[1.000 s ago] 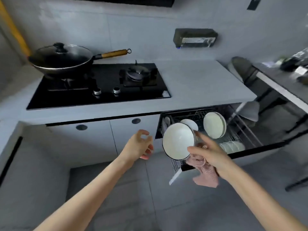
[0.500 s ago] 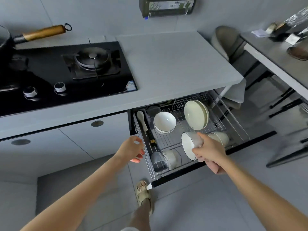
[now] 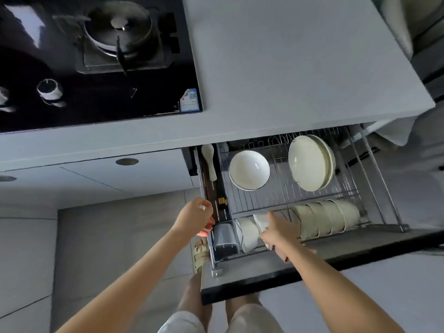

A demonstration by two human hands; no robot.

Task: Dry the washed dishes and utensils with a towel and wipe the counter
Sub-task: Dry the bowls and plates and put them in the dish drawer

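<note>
- Right hand (image 3: 278,235): fingers clasped the white bowl (image 3: 260,222), which stood on edge in the near row of the pull-out wire rack (image 3: 264,200) below the bench (image 3: 288,68).
- The bowl sat between an upended bowl (image 3: 248,234) on its left and a row of bowls (image 3: 329,218) on its right.
- Left hand (image 3: 195,218): fingers loosely curled, holding nothing, just beside the rack's left rail.
- Far row: stacked bowls (image 3: 248,170) left, upright plates (image 3: 310,162) right.

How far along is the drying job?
Seemingly done: plates, a bowl stack and a bowl row stand racked in the drawer. In hand: the right hand slots another bowl into the front row. Still to do: the counter; I cannot tell whether it is wiped.
</note>
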